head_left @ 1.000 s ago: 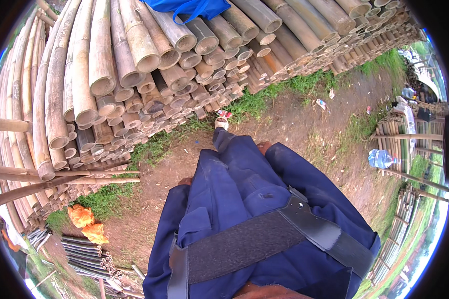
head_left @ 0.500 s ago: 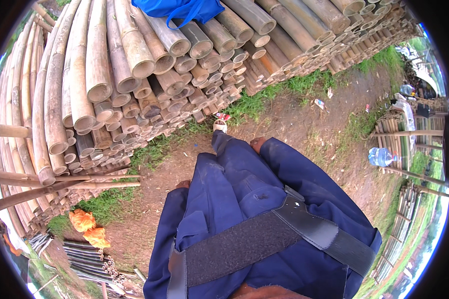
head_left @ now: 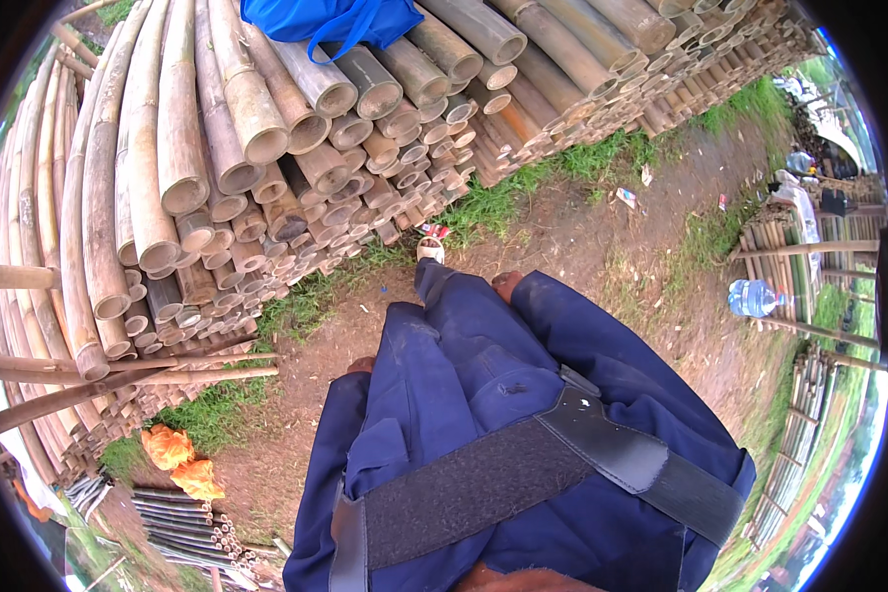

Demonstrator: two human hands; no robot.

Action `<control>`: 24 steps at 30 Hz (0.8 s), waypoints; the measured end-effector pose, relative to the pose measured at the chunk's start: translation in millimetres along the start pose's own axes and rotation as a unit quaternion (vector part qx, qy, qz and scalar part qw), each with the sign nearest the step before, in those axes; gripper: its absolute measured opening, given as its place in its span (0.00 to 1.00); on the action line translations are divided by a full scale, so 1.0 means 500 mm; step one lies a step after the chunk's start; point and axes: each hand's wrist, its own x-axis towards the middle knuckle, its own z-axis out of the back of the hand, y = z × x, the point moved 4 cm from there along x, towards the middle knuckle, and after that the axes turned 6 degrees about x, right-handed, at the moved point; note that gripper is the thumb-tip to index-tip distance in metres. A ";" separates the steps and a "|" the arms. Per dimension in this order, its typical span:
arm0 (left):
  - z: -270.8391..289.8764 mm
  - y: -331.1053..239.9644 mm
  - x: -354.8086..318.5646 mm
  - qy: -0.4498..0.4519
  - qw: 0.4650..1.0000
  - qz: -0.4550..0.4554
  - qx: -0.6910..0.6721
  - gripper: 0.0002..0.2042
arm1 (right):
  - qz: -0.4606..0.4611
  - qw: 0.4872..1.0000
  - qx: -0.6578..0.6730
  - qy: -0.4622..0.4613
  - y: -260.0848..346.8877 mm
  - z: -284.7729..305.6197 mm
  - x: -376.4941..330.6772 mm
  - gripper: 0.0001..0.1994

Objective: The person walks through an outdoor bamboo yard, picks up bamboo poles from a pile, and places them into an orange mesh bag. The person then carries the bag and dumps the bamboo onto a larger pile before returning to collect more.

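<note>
My left hand (head_left: 362, 365) shows only as a small patch past its dark blue cuff, beside my left trouser leg. Past the other cuff, my right hand (head_left: 506, 285) hangs next to my right thigh. The fingers of both are mostly hidden, and I see no object in either. Ahead of me rises a large stack of cut bamboo poles (head_left: 247, 109), hollow ends toward me, out of contact with my hands. A blue bag (head_left: 365, 25) with a strap lies on top. One foot in a light shoe (head_left: 430, 249) points toward the stack.
Grass and bare soil (head_left: 582, 247) run along the stack, with scattered litter. Bamboo rails (head_left: 30, 370) stick out at the left. Orange plastic bags (head_left: 183, 459) lie near a smaller pole pile (head_left: 183, 528). At the right, a large clear water bottle (head_left: 753, 298) sits by more bamboo racks.
The view has shifted a little, so the stack and blue bag sit slightly farther left. My hands keep nearly the same place beside my legs.
</note>
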 end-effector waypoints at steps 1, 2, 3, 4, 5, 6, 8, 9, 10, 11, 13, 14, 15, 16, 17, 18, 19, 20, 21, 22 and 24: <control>0.001 0.001 0.002 -0.006 1.000 0.003 -0.010 0.24 | -0.029 0.999 0.036 0.002 -0.002 0.002 -0.004 0.16; 0.001 0.000 0.004 0.001 1.000 0.000 -0.004 0.24 | -0.047 0.995 0.083 -0.007 -0.002 0.005 -0.007 0.16; 0.000 -0.002 0.006 0.007 1.000 -0.002 0.002 0.24 | -0.065 0.994 0.086 0.001 -0.005 0.003 -0.010 0.16; 0.000 -0.004 0.009 0.013 1.000 -0.005 0.009 0.24 | -0.072 0.992 0.100 -0.001 -0.010 0.000 -0.012 0.16; 0.000 -0.009 0.011 0.009 0.999 -0.022 0.028 0.24 | -0.068 0.991 0.113 -0.008 -0.013 -0.004 -0.012 0.16; 0.001 -0.014 0.012 0.006 0.998 -0.038 0.048 0.24 | -0.040 0.997 0.068 -0.009 -0.016 -0.010 -0.010 0.16; -0.001 -0.022 0.013 0.015 0.996 -0.057 0.073 0.24 | 0.020 0.999 -0.033 0.003 -0.022 -0.031 -0.003 0.16; -0.003 -0.025 0.011 0.028 0.995 -0.060 0.078 0.25 | 0.042 0.998 -0.034 -0.015 -0.026 -0.039 0.000 0.16; -0.005 -0.028 0.009 0.040 0.994 -0.064 0.084 0.25 | 0.045 0.998 -0.046 -0.012 -0.031 -0.048 0.002 0.16; -0.005 -0.031 0.006 0.034 0.991 -0.065 0.115 0.26 | 0.042 0.997 -0.068 0.008 -0.036 -0.058 0.004 0.16; -0.006 -0.038 -0.003 0.021 0.982 -0.068 0.177 0.28 | 0.072 0.995 -0.046 -0.052 -0.033 -0.054 0.001 0.15; -0.007 -0.042 -0.007 0.021 0.980 -0.071 0.183 0.28 | 0.064 0.995 -0.063 -0.042 -0.033 -0.052 -0.002 0.15; -0.008 -0.046 -0.013 0.021 0.979 -0.074 0.188 0.29 | 0.023 0.997 0.041 -0.061 -0.036 -0.044 -0.006 0.15; -0.008 -0.050 -0.017 0.022 0.978 -0.076 0.193 0.29 | -0.039 0.991 0.120 -0.049 -0.041 -0.040 -0.013 0.16; -0.006 -0.051 -0.022 0.024 0.981 -0.069 0.182 0.29 | -0.071 0.982 0.173 -0.039 -0.038 -0.034 -0.017 0.16; -0.004 -0.052 -0.025 0.026 0.983 -0.061 0.171 0.30 | -0.069 0.986 0.147 -0.030 -0.030 -0.027 -0.023 0.16; -0.002 -0.053 -0.029 0.028 0.985 -0.054 0.160 0.30 | -0.039 0.994 0.095 -0.024 -0.017 -0.017 -0.025 0.16; 0.001 -0.056 -0.032 0.028 0.986 -0.059 0.151 0.29 | -0.028 0.997 0.072 -0.019 -0.008 -0.011 -0.028 0.16; 0.004 -0.058 -0.035 0.027 0.987 -0.060 0.146 0.29 | -0.017 0.999 0.049 -0.015 0.001 -0.005 -0.030 0.15; 0.008 -0.059 -0.037 0.027 0.988 -0.059 0.141 0.29 | -0.027 0.998 0.056 -0.012 0.005 -0.002 -0.029 0.15; 0.013 -0.062 -0.041 0.027 0.989 -0.056 0.131 0.28 | -0.039 0.997 0.068 -0.016 0.008 0.001 -0.029 0.15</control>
